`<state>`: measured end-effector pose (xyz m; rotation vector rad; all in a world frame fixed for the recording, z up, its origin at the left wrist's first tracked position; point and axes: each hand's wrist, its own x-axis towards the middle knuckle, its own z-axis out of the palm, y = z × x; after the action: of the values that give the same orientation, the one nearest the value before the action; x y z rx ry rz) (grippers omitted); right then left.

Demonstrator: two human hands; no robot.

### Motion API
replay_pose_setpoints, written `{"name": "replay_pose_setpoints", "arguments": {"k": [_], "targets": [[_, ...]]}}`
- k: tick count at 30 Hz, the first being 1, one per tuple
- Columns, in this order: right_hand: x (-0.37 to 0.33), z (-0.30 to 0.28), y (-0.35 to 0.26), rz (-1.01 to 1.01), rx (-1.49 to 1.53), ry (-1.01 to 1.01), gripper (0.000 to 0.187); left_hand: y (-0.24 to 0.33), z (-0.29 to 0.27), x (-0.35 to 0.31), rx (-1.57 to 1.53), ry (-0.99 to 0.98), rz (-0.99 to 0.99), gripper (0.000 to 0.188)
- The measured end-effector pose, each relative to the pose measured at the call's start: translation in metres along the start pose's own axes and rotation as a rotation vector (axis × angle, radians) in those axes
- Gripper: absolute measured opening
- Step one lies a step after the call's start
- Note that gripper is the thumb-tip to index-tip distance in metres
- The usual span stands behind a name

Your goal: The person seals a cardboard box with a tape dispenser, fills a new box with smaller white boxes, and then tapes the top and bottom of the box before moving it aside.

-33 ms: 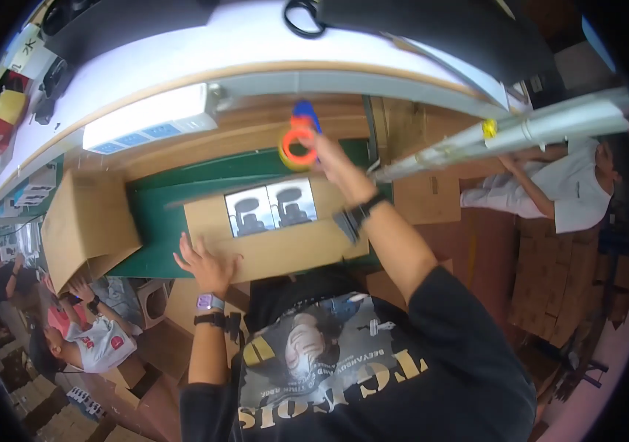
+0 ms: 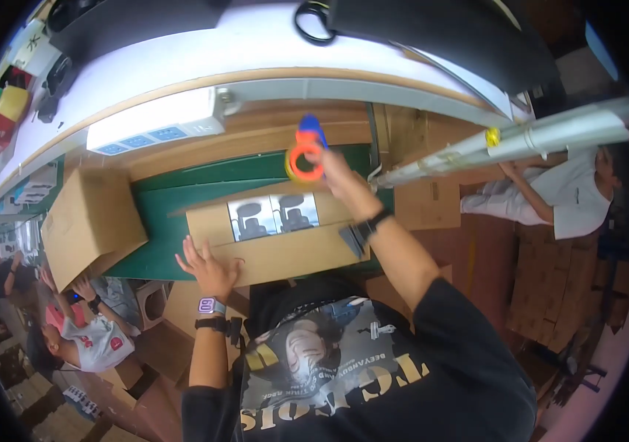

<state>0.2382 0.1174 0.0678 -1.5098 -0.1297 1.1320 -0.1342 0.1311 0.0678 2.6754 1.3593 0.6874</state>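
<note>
An open cardboard carton (image 2: 285,258) lies in front of me on a green surface. Inside it, side by side, sit two white boxes (image 2: 253,219) printed with a black device. My left hand (image 2: 210,267) rests with fingers spread at the carton's near left corner. Above the carton's far side, my right hand (image 2: 333,168) grips an orange and blue tape dispenser (image 2: 305,160) with a roll of yellowish tape. The dispenser looks apart from the carton, and the fingers round its handle are partly blurred.
At left, another open carton (image 2: 93,221) stands on the green surface (image 2: 156,214). A white power strip (image 2: 156,127) hangs under the shelf edge. White pipes (image 2: 513,140) slant across the right. One co-worker (image 2: 100,342) is at lower left, another (image 2: 576,184) at right.
My right hand and the tape dispenser have come slightly nearer the carton. The whole view has shifted a little; my left hand keeps its place on the carton.
</note>
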Motion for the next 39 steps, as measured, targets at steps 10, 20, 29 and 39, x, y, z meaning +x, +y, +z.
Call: {"name": "replay_pose_setpoints", "arguments": {"k": [10,20,29,39], "targets": [[-0.093,0.035,0.039,-0.543,-0.6,-0.272,0.023,-0.03,0.019,0.01,-0.108,-0.393,0.118,0.084],[-0.085,0.043,0.096,-0.954,-0.975,-0.496,0.035,-0.008,0.039,-0.001,-0.239,-0.265,-0.068,0.06],[-0.091,0.043,0.087,-0.895,-1.032,-0.489,0.036,0.024,0.032,0.011,-1.949,-0.596,-1.219,0.04],[-0.104,0.058,0.057,-0.892,-1.214,-0.551,0.038,-0.072,0.035,0.008,-1.04,-0.136,-0.954,0.02]]}}
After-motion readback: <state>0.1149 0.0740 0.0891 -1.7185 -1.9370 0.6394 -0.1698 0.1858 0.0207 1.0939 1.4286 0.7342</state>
